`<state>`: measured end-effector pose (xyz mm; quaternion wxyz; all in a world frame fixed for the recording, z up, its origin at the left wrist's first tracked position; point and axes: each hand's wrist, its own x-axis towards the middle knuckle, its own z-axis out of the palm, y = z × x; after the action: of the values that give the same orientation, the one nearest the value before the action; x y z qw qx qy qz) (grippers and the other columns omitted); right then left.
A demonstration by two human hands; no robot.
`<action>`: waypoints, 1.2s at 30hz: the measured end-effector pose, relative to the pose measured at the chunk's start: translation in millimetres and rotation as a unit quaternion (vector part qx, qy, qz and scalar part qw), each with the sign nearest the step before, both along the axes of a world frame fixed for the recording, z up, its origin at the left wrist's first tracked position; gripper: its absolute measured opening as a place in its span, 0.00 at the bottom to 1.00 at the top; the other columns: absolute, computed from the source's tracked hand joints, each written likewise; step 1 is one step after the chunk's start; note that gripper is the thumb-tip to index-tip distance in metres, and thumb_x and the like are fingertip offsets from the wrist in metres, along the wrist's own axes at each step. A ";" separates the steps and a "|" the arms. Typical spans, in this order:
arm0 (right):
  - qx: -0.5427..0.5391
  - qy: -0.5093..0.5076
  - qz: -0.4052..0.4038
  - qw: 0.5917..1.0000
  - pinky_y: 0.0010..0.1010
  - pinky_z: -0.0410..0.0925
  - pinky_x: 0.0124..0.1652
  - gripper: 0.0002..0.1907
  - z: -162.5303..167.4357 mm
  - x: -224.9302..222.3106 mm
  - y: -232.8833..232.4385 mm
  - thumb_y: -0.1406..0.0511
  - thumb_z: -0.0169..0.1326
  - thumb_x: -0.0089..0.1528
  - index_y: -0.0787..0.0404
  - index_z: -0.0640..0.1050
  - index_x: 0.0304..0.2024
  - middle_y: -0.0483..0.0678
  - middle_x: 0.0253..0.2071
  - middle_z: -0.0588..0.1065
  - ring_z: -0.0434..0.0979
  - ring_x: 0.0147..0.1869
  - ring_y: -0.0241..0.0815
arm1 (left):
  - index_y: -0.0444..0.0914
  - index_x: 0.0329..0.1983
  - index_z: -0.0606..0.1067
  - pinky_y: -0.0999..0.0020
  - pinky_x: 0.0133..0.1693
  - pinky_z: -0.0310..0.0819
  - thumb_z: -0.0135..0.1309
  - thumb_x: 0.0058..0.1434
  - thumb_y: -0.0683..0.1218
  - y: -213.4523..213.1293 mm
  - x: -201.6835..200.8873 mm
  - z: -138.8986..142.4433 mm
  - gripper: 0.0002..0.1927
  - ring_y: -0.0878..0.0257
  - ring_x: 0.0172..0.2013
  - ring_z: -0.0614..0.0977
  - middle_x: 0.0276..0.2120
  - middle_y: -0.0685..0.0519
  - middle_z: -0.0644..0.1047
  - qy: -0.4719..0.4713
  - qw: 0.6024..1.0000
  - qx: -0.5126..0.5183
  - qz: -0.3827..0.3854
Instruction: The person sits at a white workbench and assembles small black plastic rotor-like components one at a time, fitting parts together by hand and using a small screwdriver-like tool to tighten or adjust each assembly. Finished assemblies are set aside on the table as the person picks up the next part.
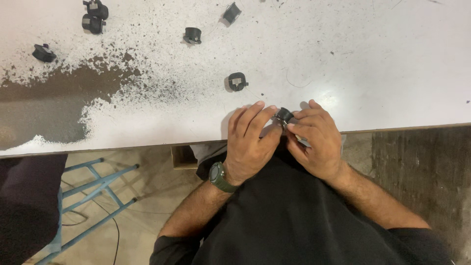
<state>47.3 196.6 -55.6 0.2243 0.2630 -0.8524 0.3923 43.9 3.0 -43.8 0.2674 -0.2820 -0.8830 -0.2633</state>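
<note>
both hands (284, 140) pinching small black part (283, 116), axis unclear

1. The small black part (283, 116) held at the table's edge is mostly covered by the fingers of the left hand (251, 142) and right hand (316, 142); only its rounded top shows, and its shape below cannot be told.
2. Whether something pale sits under the right hand's fingertips is too unclear to tell.
3. The black pieces (95, 16) at the upper left are too small to show detail; the topmost is cut by the picture's top edge.
4. The blue metal frame (93, 196) runs out of the picture at the lower left.
5. A dark shape (24, 206) at the left edge is cut off and cannot be identified.
6. The person's forearms vanish under black sleeves at the bottom edge.
</note>
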 end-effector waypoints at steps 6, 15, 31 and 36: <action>-0.001 -0.007 0.007 1.000 0.56 0.69 0.66 0.18 0.8 -0.4 0.9 0.75 0.67 0.55 0.61 0.74 0.43 0.51 0.41 0.76 0.79 0.55 0.53 | 0.42 0.45 0.81 0.51 0.63 0.66 0.65 0.65 0.42 2.0 -1.8 -1.3 0.07 0.55 0.62 0.72 0.58 0.53 0.74 0.004 0.999 0.027 0.018; 0.009 0.012 -0.002 1.000 0.59 0.62 0.69 0.18 -8.1 3.1 1.0 0.76 0.66 0.55 0.60 0.74 0.43 0.49 0.39 0.75 0.79 0.57 0.52 | 0.40 0.40 0.80 0.49 0.64 0.63 0.63 0.61 0.42 1.5 -1.6 2.8 0.06 0.56 0.59 0.75 0.52 0.55 0.77 -0.104 0.993 0.051 0.035; 0.006 0.043 0.011 0.999 0.55 0.58 0.73 0.17 -11.1 2.7 -3.9 0.80 0.64 0.58 0.62 0.75 0.43 0.48 0.39 0.75 0.81 0.57 0.48 | 0.39 0.44 0.79 0.46 0.66 0.60 0.58 0.64 0.42 -5.8 -0.7 9.0 0.06 0.57 0.59 0.76 0.51 0.56 0.79 -0.151 0.986 0.076 0.006; 0.024 0.010 0.011 1.000 0.55 0.58 0.73 0.17 -2.0 2.1 -6.9 0.78 0.64 0.57 0.61 0.76 0.45 0.50 0.45 0.77 0.79 0.58 0.48 | 0.40 0.45 0.79 0.48 0.67 0.60 0.59 0.64 0.42 -9.0 3.5 9.8 0.07 0.55 0.61 0.75 0.56 0.54 0.77 -0.150 0.986 0.069 0.002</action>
<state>49.3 189.7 -57.5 0.2217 0.2817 -0.8566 0.3712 47.4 -6.0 -34.0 0.1511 -0.2182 -0.8935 -0.3622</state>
